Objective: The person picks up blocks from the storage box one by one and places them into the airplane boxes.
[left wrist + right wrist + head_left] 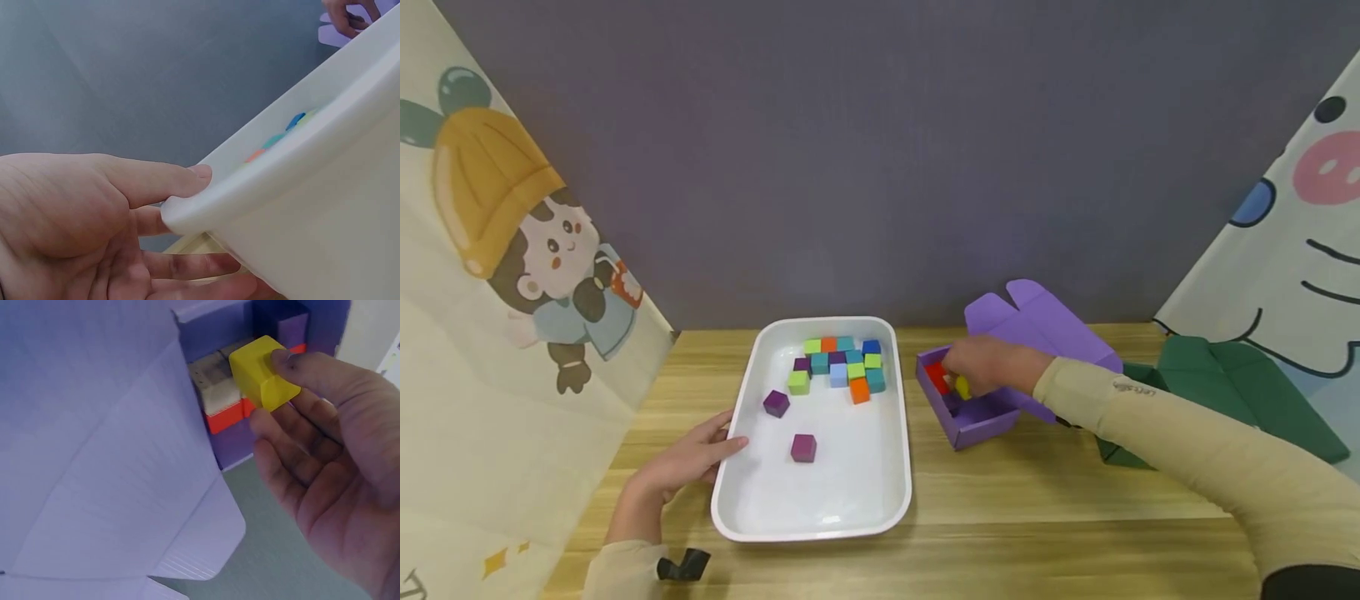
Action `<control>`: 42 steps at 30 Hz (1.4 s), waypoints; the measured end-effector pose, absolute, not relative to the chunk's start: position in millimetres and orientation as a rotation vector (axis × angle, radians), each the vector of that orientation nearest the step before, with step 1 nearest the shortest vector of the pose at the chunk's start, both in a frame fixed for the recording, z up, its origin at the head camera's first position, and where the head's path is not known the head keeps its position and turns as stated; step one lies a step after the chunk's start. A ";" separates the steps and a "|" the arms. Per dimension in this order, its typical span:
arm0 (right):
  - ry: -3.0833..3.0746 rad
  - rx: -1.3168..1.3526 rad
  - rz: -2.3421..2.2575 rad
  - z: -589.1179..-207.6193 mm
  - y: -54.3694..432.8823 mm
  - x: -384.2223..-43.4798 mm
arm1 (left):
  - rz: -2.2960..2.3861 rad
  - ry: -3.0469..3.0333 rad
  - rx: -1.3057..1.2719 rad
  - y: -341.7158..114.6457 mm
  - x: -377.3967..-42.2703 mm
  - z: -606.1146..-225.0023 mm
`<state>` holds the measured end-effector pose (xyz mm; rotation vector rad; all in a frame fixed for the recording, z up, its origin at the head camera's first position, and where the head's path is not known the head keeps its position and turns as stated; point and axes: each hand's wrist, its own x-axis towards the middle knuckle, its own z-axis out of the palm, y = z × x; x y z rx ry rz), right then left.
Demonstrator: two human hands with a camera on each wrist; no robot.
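Cubes in mixed colours [838, 375] sit clustered in the far half of the white tray [820, 500]; we log a dark purple cube [777, 403] and a magenta cube [803, 447] apart from them, near the tray's left wall and its centre respectively. Our left hand [688, 454] grips the tray's left rim, thumb over the edge, fingers outside. Right of the tray, our right hand [988, 364] pinches the yellow cube [257, 372] over the opened purple box [981, 431], where we see red blocks [937, 377]. A green box [1225, 383] lies farther right of the tray.
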<state>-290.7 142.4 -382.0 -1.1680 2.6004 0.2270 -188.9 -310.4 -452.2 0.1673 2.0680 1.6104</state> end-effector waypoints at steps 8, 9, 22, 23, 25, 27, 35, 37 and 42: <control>2.582 -1.203 0.257 -387.0 140.1 -294.7 | 1.614 2.069 0.186 -309.5 -191.5 -452.1; 2.582 -1.202 0.261 -387.2 138.9 -295.1 | 1.613 2.071 0.181 -310.2 -191.6 -452.7; 2.563 -1.105 0.313 -404.2 130.8 -296.2 | 1.608 2.077 0.176 -314.5 -188.2 -453.0; 2.565 -1.115 0.314 -407.2 130.8 -296.4 | 1.606 2.077 0.174 -314.9 -187.7 -452.9; 2.573 -1.137 0.320 -411.9 131.1 -296.5 | 1.599 2.082 0.176 -315.5 -187.0 -452.6; 2.585 -1.164 0.322 -415.5 132.7 -296.9 | 1.595 2.084 0.170 -315.7 -186.7 -452.5; 2.595 -1.223 0.312 -416.5 141.6 -297.6 | 1.603 2.070 0.192 -312.7 -187.3 -451.1; 2.596 -1.227 0.300 -415.0 143.7 -298.5 | 1.604 2.073 0.190 -312.2 -187.5 -451.2; 2.584 -1.140 0.286 -409.5 146.4 -302.4 | 1.606 2.063 0.173 -311.4 -189.6 -453.7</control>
